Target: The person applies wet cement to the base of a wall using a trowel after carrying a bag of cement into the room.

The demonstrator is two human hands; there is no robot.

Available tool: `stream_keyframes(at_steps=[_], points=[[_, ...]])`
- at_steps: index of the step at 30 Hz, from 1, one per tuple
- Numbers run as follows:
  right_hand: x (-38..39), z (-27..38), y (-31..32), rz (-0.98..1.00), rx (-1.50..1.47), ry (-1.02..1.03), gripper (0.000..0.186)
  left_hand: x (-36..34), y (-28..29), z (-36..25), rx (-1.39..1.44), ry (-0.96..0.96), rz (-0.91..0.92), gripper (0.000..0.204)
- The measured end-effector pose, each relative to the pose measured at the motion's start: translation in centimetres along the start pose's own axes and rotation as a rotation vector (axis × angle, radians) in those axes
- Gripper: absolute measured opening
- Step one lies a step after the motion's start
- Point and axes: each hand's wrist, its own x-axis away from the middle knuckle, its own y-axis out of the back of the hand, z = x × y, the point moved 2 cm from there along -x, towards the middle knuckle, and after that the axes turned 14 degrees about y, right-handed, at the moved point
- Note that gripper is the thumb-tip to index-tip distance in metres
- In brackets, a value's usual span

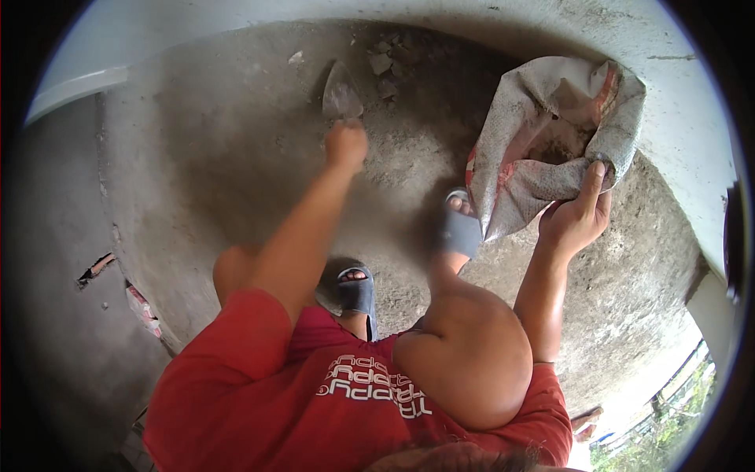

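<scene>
My left hand (346, 146) is closed in a fist around the handle of a trowel (343, 96). The handle is hidden by my fingers, and the pointed grey blade reaches away from me over the dusty floor. On the right, my right hand (578, 212) pinches the near rim of a woven sack (528, 193), thumb on top. The sack is whitish with red patches and its mouth gapes upward. Inside it shows dark, dirt-like rubble (560, 141); how deep this goes cannot be seen.
Broken chunks of debris (382, 63) lie on the rough floor (259, 118) beyond the trowel. A pale wall (550, 27) curves along the far side. My feet in grey slippers (461, 233) stand between my arms. Holes with reddish edges (97, 267) mark the grey surface at left.
</scene>
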Motion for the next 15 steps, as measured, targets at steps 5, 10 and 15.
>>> stream_keyframes(at_steps=[5,10,15], points=[[0.3,-0.1,-0.7,0.006,-0.044,-0.029,0.029,1.0,-3.2,-6.8,0.006,-0.132,0.087,0.034],[-0.8,-0.9,1.4,0.002,0.031,0.010,0.029,3.3,-6.0,-11.8,0.553,0.316,0.435,0.028],[-0.3,-0.6,-0.1,0.047,-0.055,-0.046,0.028,-3.1,-11.4,-11.8,0.500,0.025,0.274,0.024]])
